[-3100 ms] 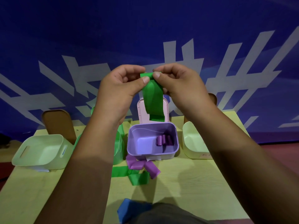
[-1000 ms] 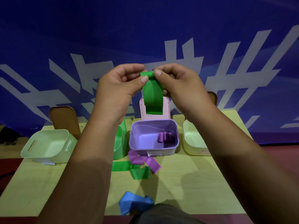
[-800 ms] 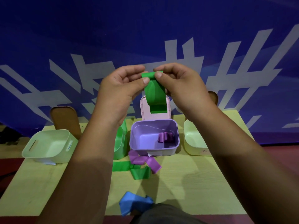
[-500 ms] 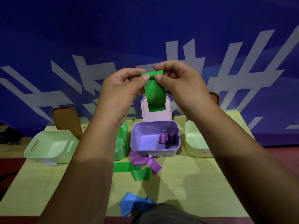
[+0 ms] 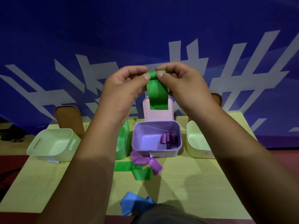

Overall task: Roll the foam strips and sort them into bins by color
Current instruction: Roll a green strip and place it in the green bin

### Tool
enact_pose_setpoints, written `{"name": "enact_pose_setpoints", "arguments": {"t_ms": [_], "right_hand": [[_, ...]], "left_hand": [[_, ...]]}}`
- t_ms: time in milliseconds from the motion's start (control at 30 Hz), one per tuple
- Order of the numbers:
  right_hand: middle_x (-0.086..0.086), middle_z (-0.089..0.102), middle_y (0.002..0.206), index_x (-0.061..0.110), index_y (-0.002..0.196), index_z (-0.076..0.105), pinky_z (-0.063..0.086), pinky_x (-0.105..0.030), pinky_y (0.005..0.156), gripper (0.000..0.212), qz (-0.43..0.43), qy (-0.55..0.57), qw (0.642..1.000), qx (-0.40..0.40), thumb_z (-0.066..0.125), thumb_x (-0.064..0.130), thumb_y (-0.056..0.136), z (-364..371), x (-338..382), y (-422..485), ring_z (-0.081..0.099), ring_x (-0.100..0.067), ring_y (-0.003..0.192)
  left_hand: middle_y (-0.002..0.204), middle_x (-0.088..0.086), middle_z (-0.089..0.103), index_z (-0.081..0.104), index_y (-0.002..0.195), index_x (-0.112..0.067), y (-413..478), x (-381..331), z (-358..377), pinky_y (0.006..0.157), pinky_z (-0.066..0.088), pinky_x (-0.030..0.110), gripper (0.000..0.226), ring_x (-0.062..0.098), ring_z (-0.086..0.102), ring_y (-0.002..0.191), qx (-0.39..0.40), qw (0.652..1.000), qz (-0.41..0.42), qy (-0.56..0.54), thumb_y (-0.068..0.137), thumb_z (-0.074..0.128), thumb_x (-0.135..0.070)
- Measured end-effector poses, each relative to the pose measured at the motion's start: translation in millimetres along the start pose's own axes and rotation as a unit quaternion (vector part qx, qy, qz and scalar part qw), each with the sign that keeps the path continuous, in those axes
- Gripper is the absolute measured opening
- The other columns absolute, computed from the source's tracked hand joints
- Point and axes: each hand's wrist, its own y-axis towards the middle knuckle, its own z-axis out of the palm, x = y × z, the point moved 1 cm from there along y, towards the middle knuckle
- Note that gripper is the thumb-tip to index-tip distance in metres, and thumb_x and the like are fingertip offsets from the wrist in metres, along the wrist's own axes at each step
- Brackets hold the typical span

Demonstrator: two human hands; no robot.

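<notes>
I hold a green foam strip (image 5: 157,92) up in the air above the bins. My left hand (image 5: 123,88) and my right hand (image 5: 181,84) pinch its rolled top end between thumbs and fingers, and the loose tail hangs down. Below stands the purple bin (image 5: 140,143) with purple rolls (image 5: 167,138) inside. A green bin (image 5: 123,143) is partly hidden behind my left forearm. Loose green strips (image 5: 140,173), a purple strip (image 5: 148,162) and a blue strip (image 5: 134,203) lie on the table.
A pale green bin (image 5: 53,144) stands at the left and a pale yellow bin (image 5: 196,141) at the right. A pink lid (image 5: 158,113) and brown lids (image 5: 69,120) lean against the blue banner wall. The wooden table (image 5: 186,183) ends near my body.
The hanging tail of the green strip has grown shorter as the roll at the top has got thicker. Both hands stay raised in the same place.
</notes>
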Motion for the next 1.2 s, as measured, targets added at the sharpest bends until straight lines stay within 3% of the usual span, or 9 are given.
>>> {"name": "enact_pose_setpoints", "arguments": {"t_ms": [167, 300, 433, 533, 767, 1033, 1200], "right_hand": [[-0.02, 0.073, 0.108, 0.021, 0.115, 0.074, 0.058, -0.055, 0.097, 0.014, -0.015, -0.018, 1.0, 0.003, 0.071, 0.018, 0.102, -0.9, 3.1, -2.7, 0.071, -0.033, 0.107], [-0.018, 0.073, 0.105, 0.02, 0.116, 0.074, 0.06, -0.054, 0.095, 0.015, -0.006, -0.015, 1.0, -0.001, 0.071, 0.018, 0.101, -1.4, 3.3, -3.6, 0.074, -0.028, 0.097], [0.0, 0.079, 0.096, 0.023, 0.11, 0.076, 0.061, -0.054, 0.096, 0.014, 0.024, -0.005, 1.0, -0.009, 0.069, 0.032, 0.101, 1.8, -0.7, -2.4, 0.075, -0.017, 0.09], [-0.001, 0.08, 0.099, 0.024, 0.108, 0.077, 0.059, -0.059, 0.096, 0.023, 0.024, 0.001, 1.0, -0.003, 0.071, 0.043, 0.097, 3.6, -3.1, -2.5, 0.077, -0.023, 0.098], [-0.016, 0.077, 0.105, 0.021, 0.108, 0.078, 0.056, -0.065, 0.097, 0.018, 0.021, 0.042, 0.999, -0.004, 0.073, 0.034, 0.098, 6.4, -5.1, -6.5, 0.072, -0.039, 0.106], [-0.015, 0.075, 0.105, 0.022, 0.12, 0.073, 0.059, -0.056, 0.096, 0.019, -0.015, 0.003, 1.0, -0.023, 0.073, 0.022, 0.101, 12.3, 2.4, -12.6, 0.075, -0.028, 0.102], [-0.001, 0.079, 0.104, 0.021, 0.122, 0.071, 0.063, -0.05, 0.095, 0.024, -0.002, 0.009, 1.0, -0.011, 0.075, 0.025, 0.099, 15.5, 0.3, -13.8, 0.077, -0.016, 0.099]], "left_hand": [[0.107, 0.016, 0.082, 0.074, 0.118, -0.003, -1.5, -2.9, 4.9, 0.09, 0.064, 0.038, 0.02, 0.028, 0.081, 0.102, 0.001, 0.999, -0.044, -0.009, 0.106, 0.069, -0.019], [0.109, 0.013, 0.082, 0.078, 0.116, -0.009, 0.0, 0.9, 1.5, 0.096, 0.064, 0.046, 0.018, 0.03, 0.081, 0.104, -0.012, 0.999, -0.023, 0.029, 0.103, 0.074, -0.02], [0.108, 0.007, 0.082, 0.08, 0.116, -0.013, -0.2, 0.7, -1.1, 0.092, 0.065, 0.041, 0.017, 0.024, 0.08, 0.103, -0.016, 0.999, 0.008, 0.051, 0.099, 0.077, -0.011], [0.106, 0.004, 0.082, 0.081, 0.112, -0.017, -2.4, 0.3, -1.2, 0.095, 0.064, 0.042, 0.019, 0.022, 0.08, 0.104, -0.006, 0.998, 0.018, 0.057, 0.096, 0.079, -0.006], [0.107, 0.003, 0.082, 0.081, 0.114, -0.019, -4.9, 1.1, -7.9, 0.098, 0.063, 0.043, 0.025, 0.022, 0.079, 0.107, 0.003, 0.997, 0.024, 0.074, 0.092, 0.084, -0.008], [0.109, 0.012, 0.082, 0.074, 0.119, -0.008, -12.9, 1.9, -5.6, 0.096, 0.064, 0.047, 0.024, 0.029, 0.081, 0.104, -0.002, 1.0, -0.012, 0.016, 0.097, 0.08, -0.013], [0.102, 0.007, 0.082, 0.075, 0.12, -0.009, -14.7, -2.2, -12.5, 0.091, 0.066, 0.043, 0.022, 0.025, 0.081, 0.1, -0.013, 0.999, 0.01, 0.038, 0.098, 0.077, -0.006]]}}
